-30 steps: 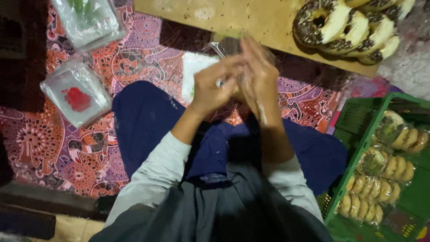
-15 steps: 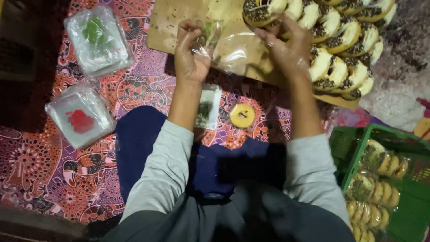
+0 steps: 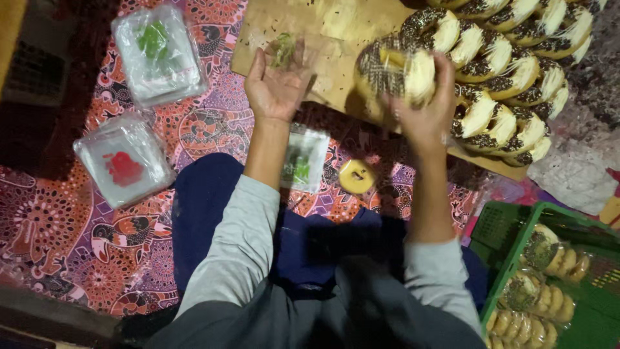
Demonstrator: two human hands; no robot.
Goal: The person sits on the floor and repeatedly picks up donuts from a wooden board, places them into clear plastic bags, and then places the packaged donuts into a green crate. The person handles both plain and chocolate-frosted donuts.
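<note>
Item 1. Clear plastic bag (image 3: 294,55), thin film with a green printed mark. Location: lying over the fingers of the left hand (image 3: 278,84), which is palm-up and loosely open beneath it, over the near edge of the wooden board (image 3: 336,26). Handling, as judged: near weightless, limp, slippery, easily crumpled. Best taken at the mouth edge, pinched between thumb and fingers so that it can be spread.

Item 2. Ring doughnut (image 3: 394,68). Location: gripped in the right hand (image 3: 423,110), fingers curled around its lower rim, raised just above the board. The two hands are apart, with a gap of bare board between them. Appearance: pale dough ring, top coated with dark chocolate sprinkles, cream-white sections showing on the side. Handling, as judged: light, soft, readily squashed; sprinkles likely to shed and the coating to smear. Hold by the plain underside and outer rim, with gentle pressure only.

Surroundings, left to right. Far left of the left hand: two stacks of clear bags, one green-marked (image 3: 158,52), one red-marked (image 3: 123,168), on a patterned cloth (image 3: 58,239). Between the forearms: another green-marked bag (image 3: 303,161) and a small yellow roll of tape (image 3: 356,176). Right of the right hand: a row of sprinkled doughnuts (image 3: 510,84) on the board. Far right, below: a green crate (image 3: 510,226) holding bagged doughnuts (image 3: 555,258).
</note>
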